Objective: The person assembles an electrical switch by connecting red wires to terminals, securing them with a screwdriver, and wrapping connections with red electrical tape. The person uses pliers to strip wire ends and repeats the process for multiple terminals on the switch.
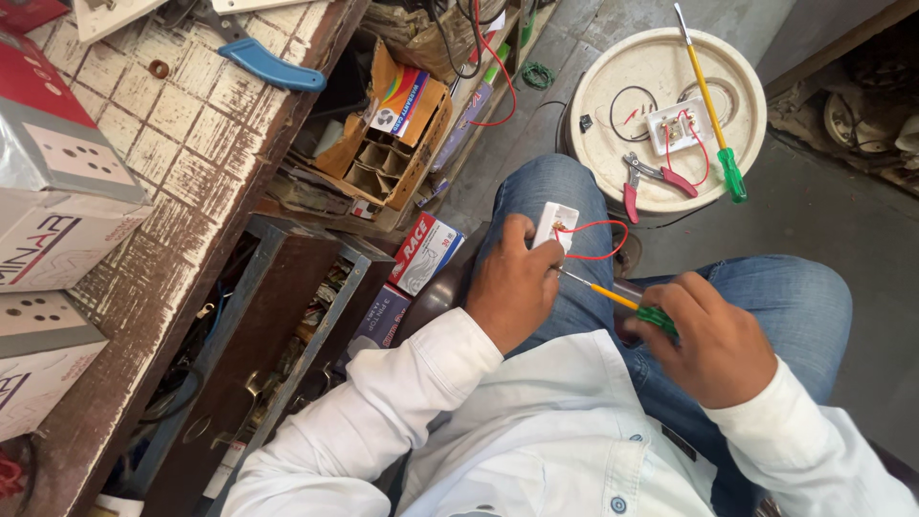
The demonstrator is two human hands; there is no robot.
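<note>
My left hand grips a small white electrical socket part over my left knee, with a red wire looping out of it. My right hand holds a small screwdriver with a green handle and yellow shaft. Its metal tip touches the white part near my left fingers. Both arms wear white sleeves, and my legs are in blue jeans.
A round cream lid ahead carries a white socket with red wires, red-handled pliers and a long yellow-green screwdriver. A worn wooden bench with boxes stands left, above open drawers and cartons.
</note>
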